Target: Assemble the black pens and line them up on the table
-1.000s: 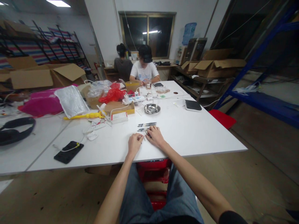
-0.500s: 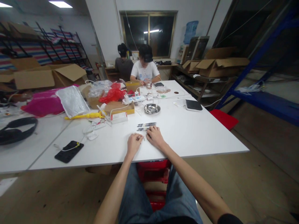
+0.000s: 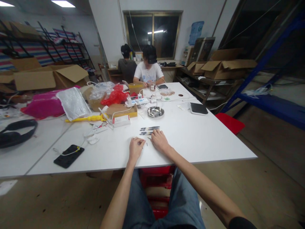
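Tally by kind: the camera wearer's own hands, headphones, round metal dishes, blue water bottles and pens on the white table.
Hands (left, right): 2
Headphones: 1
Metal dish: 1
Water bottle: 1
Total: 5, without pens, too bunched to count

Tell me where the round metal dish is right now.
In the head view, the metal dish sits near the middle of the table, just beyond the pens.

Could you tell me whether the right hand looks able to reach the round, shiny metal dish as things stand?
Probably yes: the dish sits ahead of the right hand, and only slim dark pens, lying flat, are near the route.
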Tool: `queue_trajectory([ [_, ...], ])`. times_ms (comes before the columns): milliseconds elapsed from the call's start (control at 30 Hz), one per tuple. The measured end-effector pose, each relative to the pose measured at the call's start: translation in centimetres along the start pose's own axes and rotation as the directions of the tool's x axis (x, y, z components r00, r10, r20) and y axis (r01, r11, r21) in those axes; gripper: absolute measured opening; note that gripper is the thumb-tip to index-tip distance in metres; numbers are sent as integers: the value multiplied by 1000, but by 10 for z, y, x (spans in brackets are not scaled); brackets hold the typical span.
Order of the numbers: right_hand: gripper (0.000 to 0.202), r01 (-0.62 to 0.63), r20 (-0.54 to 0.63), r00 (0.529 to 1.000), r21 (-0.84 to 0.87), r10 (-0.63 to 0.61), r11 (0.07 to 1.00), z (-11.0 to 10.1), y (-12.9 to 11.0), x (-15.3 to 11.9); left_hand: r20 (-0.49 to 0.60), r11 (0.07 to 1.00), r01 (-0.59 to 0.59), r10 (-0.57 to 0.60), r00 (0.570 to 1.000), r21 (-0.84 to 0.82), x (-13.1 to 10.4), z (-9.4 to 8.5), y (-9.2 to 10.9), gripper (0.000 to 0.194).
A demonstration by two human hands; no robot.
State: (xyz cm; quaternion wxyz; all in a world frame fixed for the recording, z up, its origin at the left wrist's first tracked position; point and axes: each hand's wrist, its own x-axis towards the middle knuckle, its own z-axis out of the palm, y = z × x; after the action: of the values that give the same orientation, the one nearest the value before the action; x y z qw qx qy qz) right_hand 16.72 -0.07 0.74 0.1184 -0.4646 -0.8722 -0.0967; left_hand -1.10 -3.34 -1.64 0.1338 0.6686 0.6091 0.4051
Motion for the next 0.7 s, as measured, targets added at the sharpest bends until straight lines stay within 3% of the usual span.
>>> queue_trajectory([
  [133,14,10,-15,1000,86,-9,996,-4,3,0,-25,1000,6,-6,1000,-14,0,1,-1,10],
  [233,14,-44,-94,992,350,82,936,-7,12,0,-41,1000,16,-17,999,-19,0,1,-1,10],
  [300,22,-84,-112,973,644,202,760,-5,22,1,-43,999,17,-18,999,-29,-1,0,-1,9],
  [367,30,-116,-43,945,885,326,452,0,32,2,-37,999,16,-18,999,-39,-1,-1,-1,10],
  [433,34,-134,57,911,977,408,163,7,41,4,-25,999,20,-21,999,-45,-2,-2,0,10],
  [467,35,-133,90,895,989,438,70,10,44,4,-20,999,25,-26,999,-47,-2,-2,1,11],
  [567,41,-87,94,866,996,491,-36,18,47,6,0,998,42,-42,999,-46,1,-2,2,11],
  [700,36,-39,40,847,999,529,-13,23,41,8,64,999,44,-44,997,11,11,-2,3,13],
])
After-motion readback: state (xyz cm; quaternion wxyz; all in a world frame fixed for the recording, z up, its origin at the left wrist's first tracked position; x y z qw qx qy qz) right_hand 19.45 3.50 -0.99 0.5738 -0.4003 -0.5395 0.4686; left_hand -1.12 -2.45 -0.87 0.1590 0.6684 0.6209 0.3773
